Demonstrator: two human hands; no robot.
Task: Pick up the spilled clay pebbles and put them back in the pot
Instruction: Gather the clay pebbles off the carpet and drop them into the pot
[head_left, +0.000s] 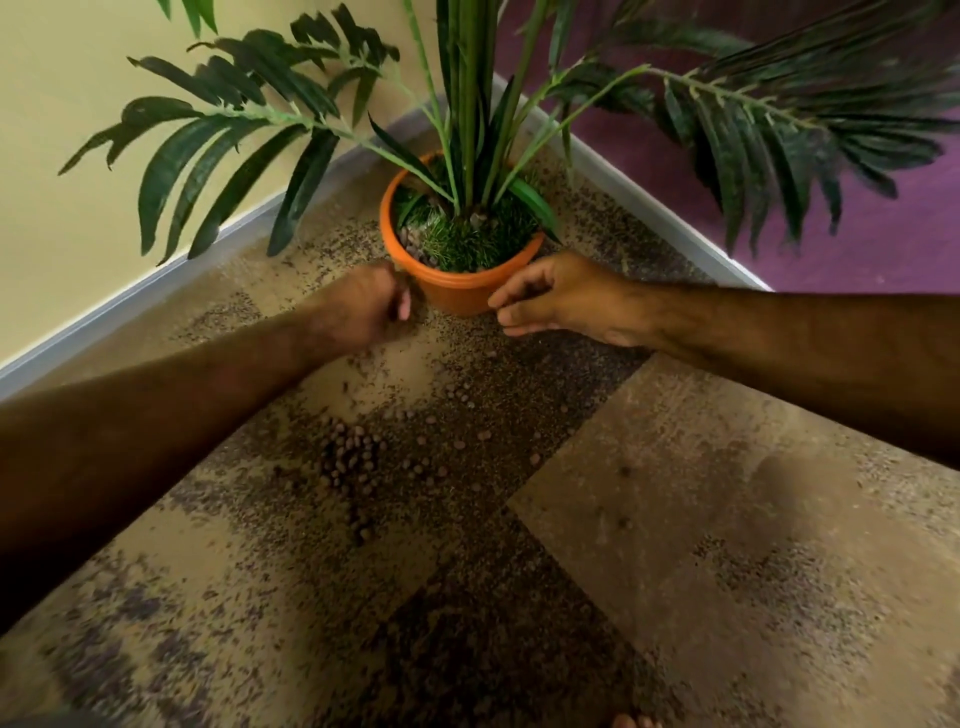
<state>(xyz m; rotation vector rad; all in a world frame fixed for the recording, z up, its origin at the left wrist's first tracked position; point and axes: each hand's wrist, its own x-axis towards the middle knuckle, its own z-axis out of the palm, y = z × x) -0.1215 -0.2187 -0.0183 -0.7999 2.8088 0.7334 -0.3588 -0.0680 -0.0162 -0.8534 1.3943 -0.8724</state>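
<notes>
- carpet (675, 519): spilled pebbles (353, 460) clustered near centre, well short of pot
- orange pot (457, 291): in wall corner, plant inside
- right hand (561, 301): fingers loose, relaxed, beside pot, empty
- left hand (363, 306): curled at pot's left side, contents can't tell

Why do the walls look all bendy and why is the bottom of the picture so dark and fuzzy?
In the head view, the wide-angle lens bows the baseboard and stretches both forearms; the carpet at the lower edge is dim and smeared; light is warm and strongest near the orange pot, where the left hand and right hand look sharper, and the clay pebbles stay distinguishable.
</notes>
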